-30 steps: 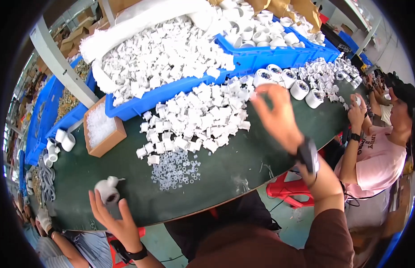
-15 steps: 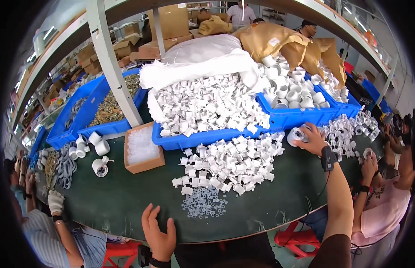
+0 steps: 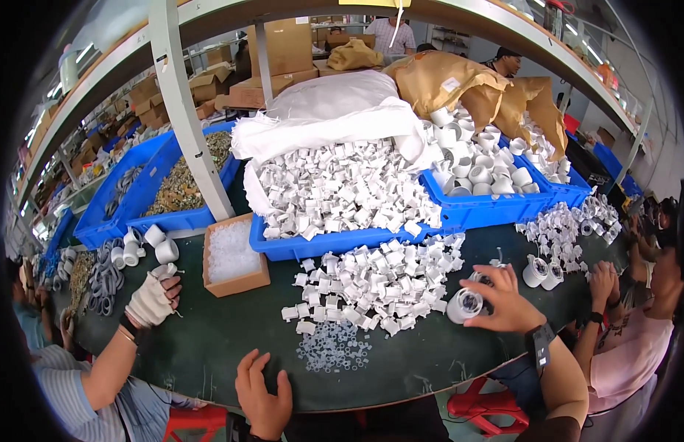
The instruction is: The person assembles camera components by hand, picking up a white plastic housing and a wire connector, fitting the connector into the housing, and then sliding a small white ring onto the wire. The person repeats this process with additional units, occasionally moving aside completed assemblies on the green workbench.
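My right hand [image 3: 504, 300] is closed on a round white plastic fitting [image 3: 464, 305] over the table's right half. The fitting's open end, with darker parts inside, faces up and toward me. Another round part appears partly hidden behind my fingers. My left hand [image 3: 264, 396] is at the front edge, palm inward, fingers apart and holding nothing. Beyond it lie small translucent washer-like rings [image 3: 332, 348]. Behind those spreads a pile of small white plastic clips [image 3: 371, 283], just left of the held fitting.
A blue bin [image 3: 290, 249] of white clips stands behind the pile; another blue bin [image 3: 496, 210] holds white cups. A cardboard box [image 3: 239, 286] contains clear small pieces. At left, a co-worker's gloved hand [image 3: 155, 297] reaches over the table. Two white fittings [image 3: 542, 272] stand near a co-worker at right.
My right hand has brought the white fitting nearer to me and slightly left. The left co-worker's gloved hand has reached forward to where a white fitting stood. My left hand has barely moved.
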The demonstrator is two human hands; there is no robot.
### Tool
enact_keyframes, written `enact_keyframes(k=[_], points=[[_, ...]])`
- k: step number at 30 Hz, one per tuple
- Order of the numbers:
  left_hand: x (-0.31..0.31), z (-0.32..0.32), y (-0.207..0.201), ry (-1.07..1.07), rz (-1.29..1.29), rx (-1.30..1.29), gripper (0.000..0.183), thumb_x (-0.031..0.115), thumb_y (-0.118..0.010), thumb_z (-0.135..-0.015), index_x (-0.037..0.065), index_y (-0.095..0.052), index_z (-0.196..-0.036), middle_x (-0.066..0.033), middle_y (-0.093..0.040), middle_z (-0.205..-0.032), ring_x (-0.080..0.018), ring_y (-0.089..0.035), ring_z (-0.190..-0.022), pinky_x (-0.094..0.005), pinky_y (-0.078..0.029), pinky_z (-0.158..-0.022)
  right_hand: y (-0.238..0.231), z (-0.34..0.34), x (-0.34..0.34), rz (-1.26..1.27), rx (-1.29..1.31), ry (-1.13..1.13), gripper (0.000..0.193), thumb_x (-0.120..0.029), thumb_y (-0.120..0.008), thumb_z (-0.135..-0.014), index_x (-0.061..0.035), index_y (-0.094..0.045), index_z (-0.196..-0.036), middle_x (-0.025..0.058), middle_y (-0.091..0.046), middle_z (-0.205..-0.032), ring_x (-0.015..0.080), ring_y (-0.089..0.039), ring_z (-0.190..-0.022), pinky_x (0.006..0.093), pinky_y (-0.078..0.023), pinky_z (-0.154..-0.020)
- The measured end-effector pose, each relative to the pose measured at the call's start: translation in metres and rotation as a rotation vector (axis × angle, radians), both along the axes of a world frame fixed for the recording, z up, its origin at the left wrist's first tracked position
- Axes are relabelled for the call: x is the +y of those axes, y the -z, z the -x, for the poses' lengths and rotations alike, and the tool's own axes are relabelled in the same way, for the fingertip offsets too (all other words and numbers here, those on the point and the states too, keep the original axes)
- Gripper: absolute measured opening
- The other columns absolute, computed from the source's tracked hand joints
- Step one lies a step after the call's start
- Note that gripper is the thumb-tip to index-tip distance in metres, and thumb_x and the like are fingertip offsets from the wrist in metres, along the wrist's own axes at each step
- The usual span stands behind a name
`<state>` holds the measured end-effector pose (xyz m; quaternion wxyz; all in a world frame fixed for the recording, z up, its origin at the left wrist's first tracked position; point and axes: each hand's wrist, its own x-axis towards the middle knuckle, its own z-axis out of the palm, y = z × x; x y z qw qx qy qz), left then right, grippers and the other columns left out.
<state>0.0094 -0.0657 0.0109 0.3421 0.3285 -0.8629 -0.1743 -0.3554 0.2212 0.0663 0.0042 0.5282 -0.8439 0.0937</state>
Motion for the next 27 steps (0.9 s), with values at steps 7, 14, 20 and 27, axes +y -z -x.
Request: enact_keyframes(k=[7, 14, 20, 27], points=[[0.001, -0.009, 0.003, 0.005, -0.056, 0.032, 0.037, 0.005, -0.07, -0.085, 0.001, -0.059, -0.12, -0.0206, -0.056, -0.131, -0.0396, -0.058, -0.116, -0.0445, -0.048, -0.097, -0.014, 0.035, 0.018, 0.353, -0.168, 0.062, 0.069, -0.052, -0.075, -0.088, -0.0255, -0.053, -0.148, 0.0153, -0.036, -0.159, 0.0404, -0.027, -0.15, 0.0647, -0.012, -0.119], [0.0, -0.007, 0.006, 0.013, -0.001, 0.025, 0.038, 0.007, -0.071, -0.084, 0.002, -0.061, -0.121, -0.0197, -0.058, -0.132, -0.0391, -0.059, -0.114, -0.0455, -0.048, -0.095, 0.04, 0.151, 0.142, 0.381, -0.363, 0.719, 0.071, -0.062, -0.064, -0.092, -0.0139, -0.058, -0.144, 0.0202, -0.061, -0.138, 0.0354, -0.055, -0.131, 0.0466, -0.038, -0.113], [-0.002, -0.004, 0.012, -0.03, 0.042, -0.017, 0.043, 0.011, -0.074, -0.082, 0.005, -0.063, -0.123, -0.0146, -0.06, -0.132, -0.035, -0.06, -0.108, -0.0431, -0.047, -0.091, 0.033, 0.102, 0.086, 0.248, -0.127, 0.542, 0.052, -0.047, -0.065, -0.096, -0.0081, -0.068, -0.131, 0.0179, -0.07, -0.118, 0.0323, -0.066, -0.11, 0.0395, -0.05, -0.095], [0.001, -0.003, 0.009, -0.041, 0.004, -0.012, 0.038, 0.007, -0.071, -0.084, 0.005, -0.062, -0.121, -0.0152, -0.06, -0.131, -0.0366, -0.06, -0.11, -0.0435, -0.048, -0.093, 0.028, 0.005, -0.005, 0.027, 0.026, 0.67, 0.051, -0.047, -0.051, -0.103, -0.0175, -0.056, -0.145, 0.0123, -0.062, -0.139, 0.0354, -0.045, -0.139, 0.0644, -0.021, -0.115]])
